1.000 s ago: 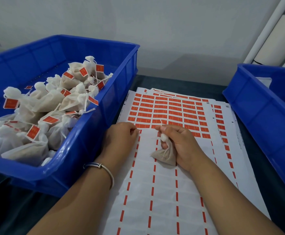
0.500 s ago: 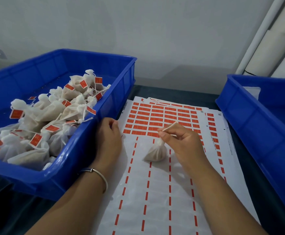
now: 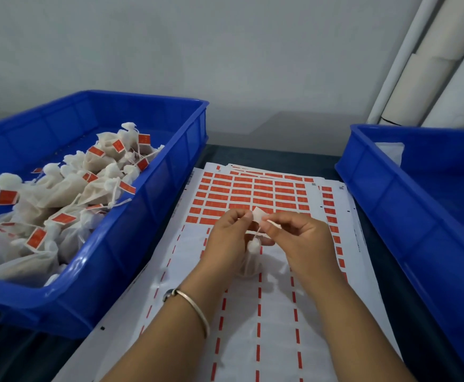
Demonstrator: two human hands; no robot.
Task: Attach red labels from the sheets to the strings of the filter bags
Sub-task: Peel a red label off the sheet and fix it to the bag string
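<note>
Both hands meet above a label sheet [image 3: 253, 312] spread on a dark tabletop [image 3: 429, 321]. The left hand [image 3: 226, 241] pinches a peeled label [image 3: 259, 215], pale side up; the right hand [image 3: 302, 241] pinches the string [image 3: 272, 223], and the filter bag [image 3: 251, 257] hangs between them. A blue bin [image 3: 131, 244] of tagged bags sits left of the hands, another bin [image 3: 418, 216] right, a grey wall [image 3: 225, 64] beyond.

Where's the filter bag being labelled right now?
In the head view, the filter bag hangs by its string just above the label sheet, centre frame, between the left hand and right hand.
</note>
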